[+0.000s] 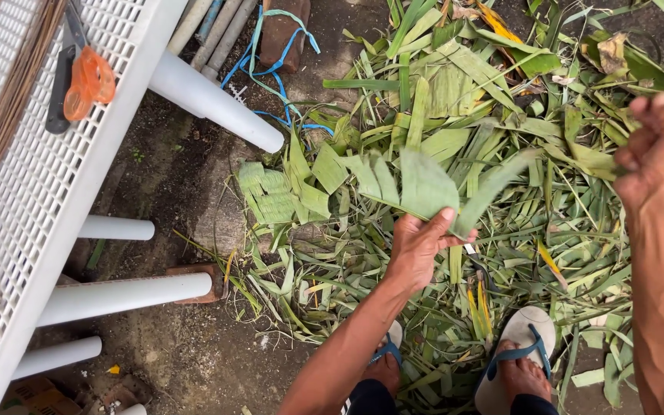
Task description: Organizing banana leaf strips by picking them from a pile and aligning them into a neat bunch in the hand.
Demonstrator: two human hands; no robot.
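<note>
A broad green leaf strip is pinched in the left hand above the leaf pile on the dirt ground, the right hand fisted on another leaf beside it, the white lattice table well left.

— What can't you make out?
— The raised right hand blurs at the frame's edge, its grip unclear.
— Anything else?
— The white slatted plastic worktop and orange-handled scissors are cut off.
</note>
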